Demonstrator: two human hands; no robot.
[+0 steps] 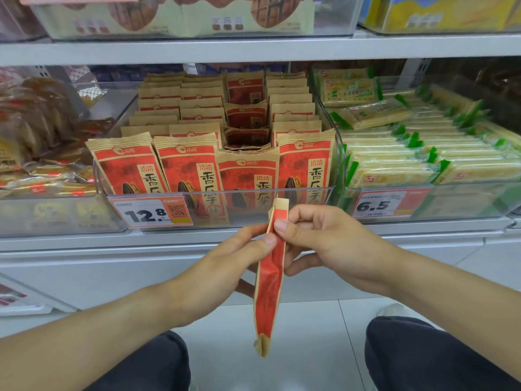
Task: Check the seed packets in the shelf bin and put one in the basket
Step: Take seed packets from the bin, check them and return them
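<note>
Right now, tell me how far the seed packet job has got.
Done: one packet is out of the bin. In hand: both hands, left and right, pinch it edge-on near its top, apparently checking it. Left: putting it in the basket, which is not in view.

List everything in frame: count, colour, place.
held packet: one, red and tan, edge-on, below the bin
seed packets: many, red and tan, upright in rows in the bin
bin: one, clear, middle shelf
price tags: two, orange and white, reading 12.8 and 6.5
cracker packs: many, pale yellow and green, right bin
snack bags: several, brown, left
upper boxes: several, cream and brown, top shelf
left hand: pinches held packet
right hand: pinches held packet
</note>
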